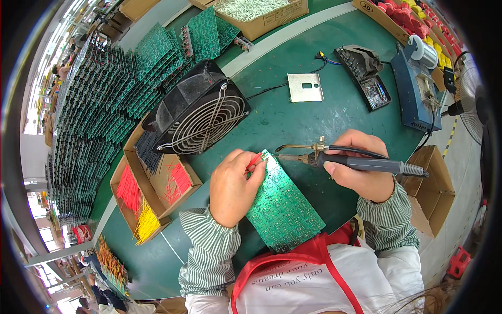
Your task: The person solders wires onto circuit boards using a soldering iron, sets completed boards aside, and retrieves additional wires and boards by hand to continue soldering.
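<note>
Hands apart, a person [355, 267] in a red apron [316, 250] works at a green bench [334, 118]. The left hand [231, 189] pinches red wires [254, 161] at the far corner of a circuit board [286, 209] lying before the apron; the right hand [362, 166] grips a soldering iron [376, 164]. Whether its tip touches the wires, I cannot tell. A black fan [188, 99] stands nearby.

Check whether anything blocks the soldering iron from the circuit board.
Nothing visible stands between the soldering iron in the right hand and the circuit board; the left hand holds red wires at the board's top.
</note>
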`<action>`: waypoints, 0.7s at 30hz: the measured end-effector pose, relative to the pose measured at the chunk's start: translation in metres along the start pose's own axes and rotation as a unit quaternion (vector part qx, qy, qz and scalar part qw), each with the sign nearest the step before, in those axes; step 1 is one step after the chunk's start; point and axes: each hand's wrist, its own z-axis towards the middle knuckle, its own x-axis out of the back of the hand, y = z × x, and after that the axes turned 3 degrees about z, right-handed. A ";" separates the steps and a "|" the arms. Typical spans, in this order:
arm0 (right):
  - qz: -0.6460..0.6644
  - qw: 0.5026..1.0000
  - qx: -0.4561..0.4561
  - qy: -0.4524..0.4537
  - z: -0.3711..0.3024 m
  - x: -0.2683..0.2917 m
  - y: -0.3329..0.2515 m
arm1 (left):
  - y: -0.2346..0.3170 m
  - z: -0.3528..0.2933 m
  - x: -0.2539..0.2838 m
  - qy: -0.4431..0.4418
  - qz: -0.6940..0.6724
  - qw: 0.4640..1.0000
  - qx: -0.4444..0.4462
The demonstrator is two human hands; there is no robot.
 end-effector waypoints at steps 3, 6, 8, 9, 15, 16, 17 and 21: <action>0.013 1.000 -0.001 -0.002 -0.003 0.001 0.000 | 0.000 -0.002 0.002 -0.001 0.012 1.000 -0.004; 0.003 1.000 0.003 -0.007 -0.008 0.003 -0.004 | -0.007 -0.006 0.017 0.038 0.026 0.997 -0.062; -0.005 1.000 -0.006 -0.016 -0.013 0.004 -0.008 | -0.016 -0.014 0.040 0.146 0.205 0.963 -0.095; 0.006 1.000 0.007 -0.022 -0.015 0.001 -0.008 | -0.018 -0.022 0.051 0.183 0.232 0.954 -0.053; -0.013 0.994 0.050 -0.096 -0.026 -0.017 -0.007 | -0.012 -0.075 0.048 0.041 0.070 0.996 0.027; -0.010 0.993 0.045 -0.110 -0.027 -0.021 -0.008 | -0.014 -0.081 0.041 0.021 0.024 0.999 0.034; 0.006 0.992 0.025 -0.121 -0.027 -0.025 -0.009 | -0.015 -0.083 0.036 0.017 -0.028 0.998 0.057; 0.011 0.991 0.035 -0.127 -0.028 -0.035 -0.006 | -0.019 -0.080 0.031 0.014 -0.033 0.996 0.077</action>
